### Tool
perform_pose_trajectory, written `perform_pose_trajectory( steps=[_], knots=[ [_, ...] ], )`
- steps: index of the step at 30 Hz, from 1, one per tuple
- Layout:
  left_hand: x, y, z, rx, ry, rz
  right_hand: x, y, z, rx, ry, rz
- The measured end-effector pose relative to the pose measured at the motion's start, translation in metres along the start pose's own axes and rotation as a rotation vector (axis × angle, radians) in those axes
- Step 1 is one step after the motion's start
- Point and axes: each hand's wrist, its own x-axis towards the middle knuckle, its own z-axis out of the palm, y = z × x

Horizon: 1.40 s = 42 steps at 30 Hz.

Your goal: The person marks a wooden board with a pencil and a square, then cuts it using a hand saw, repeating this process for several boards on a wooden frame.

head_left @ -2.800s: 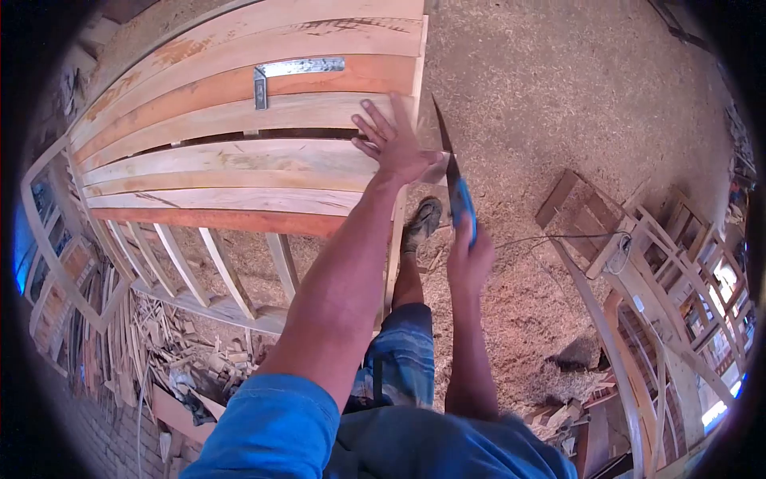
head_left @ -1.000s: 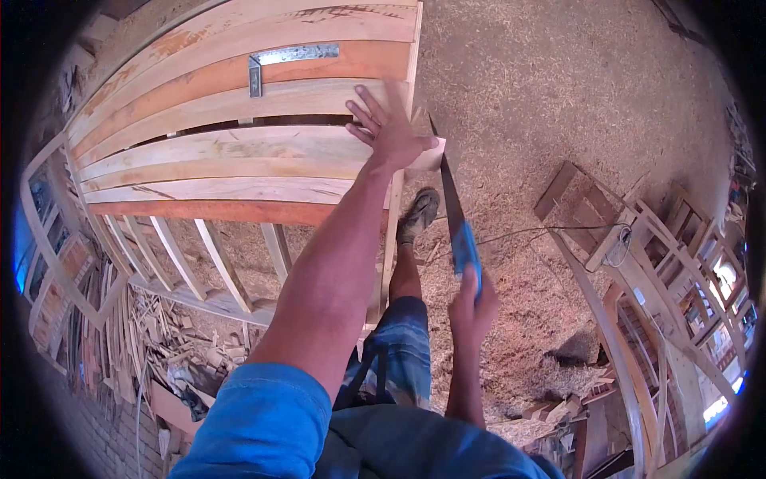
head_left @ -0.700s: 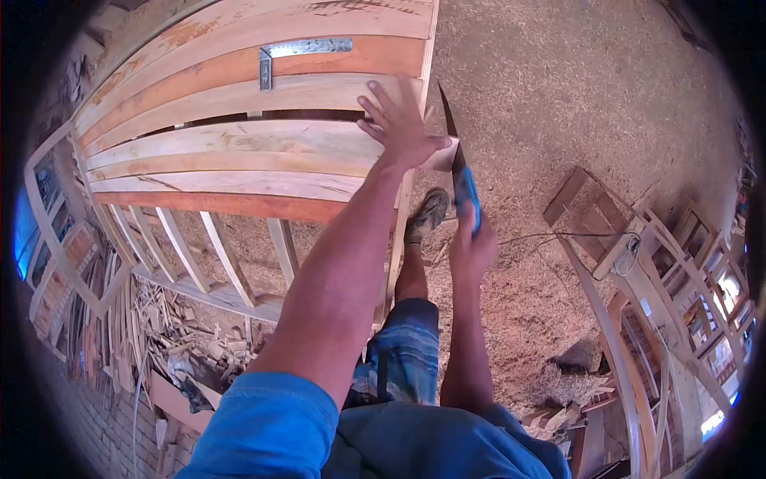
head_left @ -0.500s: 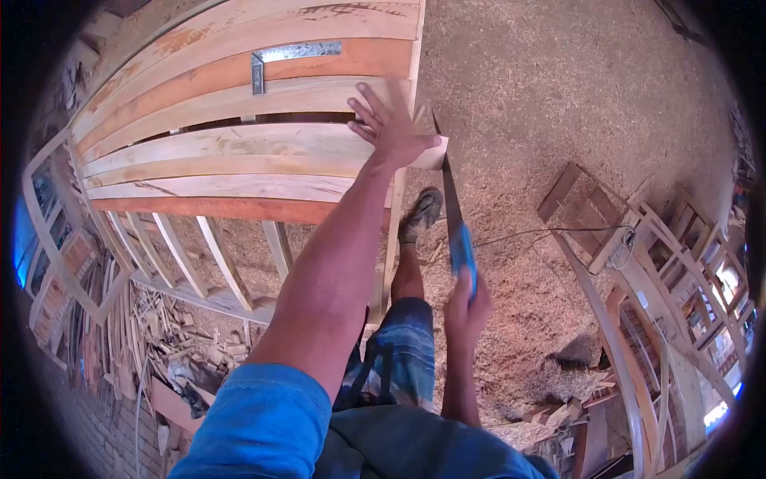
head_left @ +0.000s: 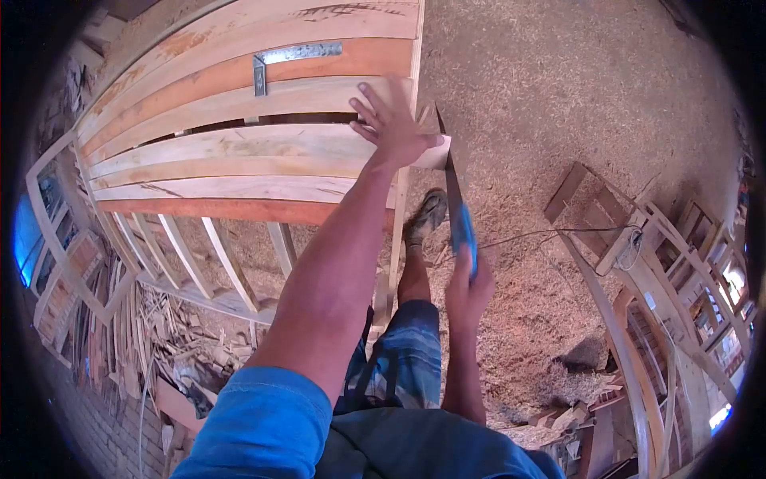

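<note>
Two hands busy: our left hand (head_left: 395,128), open and flat, steadies plank (head_left: 255,144); our right hand (head_left: 469,286) grips saw (head_left: 456,207) at overhanging end.

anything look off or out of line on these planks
One plank end juts past the side edge where the other planks stop. The saw in the right hand meets it there; the left hand presses down beside it.

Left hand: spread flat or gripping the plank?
Spread flat: the left hand lies palm down on the plank, fingers splayed, beside the saw.
</note>
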Motion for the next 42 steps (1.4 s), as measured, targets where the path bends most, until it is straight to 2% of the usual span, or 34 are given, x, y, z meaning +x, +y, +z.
perform_pose_trajectory(
  steps=[1, 3, 5, 6, 7, 9, 11, 14, 17, 18, 20, 22, 25, 27, 30, 31, 32, 33, 35, 37, 38, 40, 41, 42],
  knots=[
    [-0.001, 0.000, -0.001, -0.005, -0.003, -0.002, -0.037, -0.006, -0.021, 0.017, 0.015, 0.033],
    [-0.006, -0.001, 0.001, -0.003, -0.012, -0.013, -0.087, -0.007, -0.053, 0.090, -0.054, 0.239],
    [-0.006, -0.004, 0.004, 0.006, -0.015, -0.022, -0.080, 0.003, -0.040, 0.082, 0.009, 0.216],
    [-0.004, -0.003, 0.003, 0.009, -0.006, -0.017, -0.067, 0.008, -0.027, 0.083, 0.047, 0.193],
    [0.000, -0.001, 0.000, 0.004, 0.000, -0.012, -0.038, 0.013, -0.004, 0.003, 0.122, 0.018],
    [-0.005, -0.002, 0.001, -0.002, -0.006, -0.014, 0.024, 0.005, 0.034, 0.039, 0.132, -0.111],
    [-0.002, -0.002, -0.003, 0.024, -0.009, -0.029, 0.075, -0.004, 0.057, 0.054, 0.092, -0.099],
    [-0.005, 0.001, 0.001, 0.027, -0.001, -0.027, 0.051, -0.013, 0.038, 0.058, 0.085, -0.076],
    [-0.003, 0.001, 0.001, 0.040, 0.002, -0.027, -0.044, 0.000, -0.017, 0.020, 0.057, 0.015],
    [-0.004, -0.001, 0.003, 0.048, -0.003, -0.034, -0.074, 0.005, -0.038, 0.065, -0.017, 0.120],
    [0.001, -0.005, 0.005, 0.042, 0.002, -0.021, -0.085, 0.011, -0.050, 0.087, -0.087, 0.197],
    [-0.001, -0.005, 0.007, 0.040, 0.003, -0.021, -0.058, 0.011, -0.033, 0.050, -0.067, 0.142],
    [-0.001, 0.000, 0.003, 0.050, 0.014, -0.027, 0.019, 0.028, 0.032, -0.007, 0.004, -0.008],
    [-0.003, -0.001, 0.002, 0.057, 0.015, -0.031, 0.070, 0.008, 0.055, 0.066, -0.092, 0.037],
    [-0.004, 0.000, 0.002, 0.022, 0.034, -0.017, 0.059, 0.032, 0.061, 0.086, -0.022, 0.114],
    [-0.002, 0.003, 0.000, 0.065, -0.009, -0.058, 0.039, 0.025, 0.052, 0.122, 0.063, 0.101],
    [-0.007, 0.002, 0.008, 0.060, -0.020, -0.041, 0.012, 0.033, 0.037, 0.017, 0.068, 0.102],
    [0.002, -0.004, 0.017, 0.063, 0.000, -0.016, -0.001, 0.044, 0.029, -0.066, 0.073, 0.078],
    [-0.001, -0.012, 0.003, 0.032, -0.005, 0.002, -0.035, 0.054, 0.025, 0.126, 0.108, -0.124],
    [-0.016, -0.005, -0.017, -0.055, -0.035, 0.029, -0.041, 0.063, 0.030, 0.126, -0.002, -0.250],
    [-0.022, -0.017, -0.029, -0.351, -0.040, 0.136, -0.040, 0.069, 0.031, 0.116, -0.047, -0.310],
    [-0.033, -0.066, -0.064, -0.946, -0.063, 0.357, -0.030, 0.103, 0.047, -0.133, -0.005, -0.615],
    [-0.042, -0.094, -0.085, -1.053, 0.140, 0.280, -0.026, 0.116, 0.057, -0.259, 0.004, -0.766],
    [-0.055, -0.125, -0.109, -1.152, 0.353, 0.198, -0.021, 0.119, 0.061, -0.312, -0.115, -0.827]
  ],
)
